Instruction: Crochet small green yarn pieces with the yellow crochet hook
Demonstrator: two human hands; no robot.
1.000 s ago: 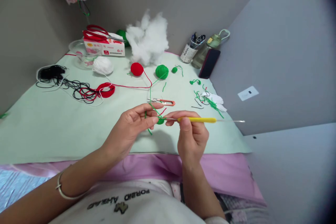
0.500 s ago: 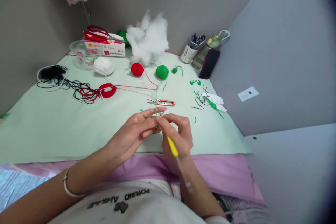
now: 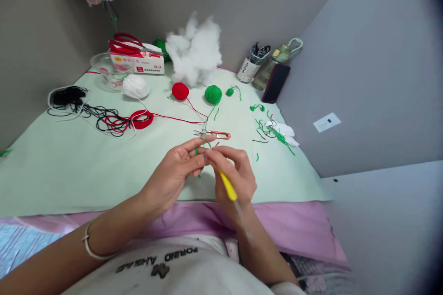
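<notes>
In the head view my right hand is closed round a crochet hook with a yellow grip; its tip is at my left fingertips. My left hand pinches green yarn, which runs over the raised index finger. Whatever piece sits between the fingertips is mostly hidden, though a green tail hangs below them. From there the strand leads back toward a green yarn ball. Just beyond my fingers lie orange-handled thread snips, with blades pointing left.
Stuffing, a red yarn ball and a white yarn ball stand at the back. Red scissors rest on a box. Black yarn lies left; green scraps, a phone and a bottle are right.
My left index finger has lifted slightly and the green yarn over it has shifted. The red yarn line has slackened. Both hands stay together at the same place with the hook.
</notes>
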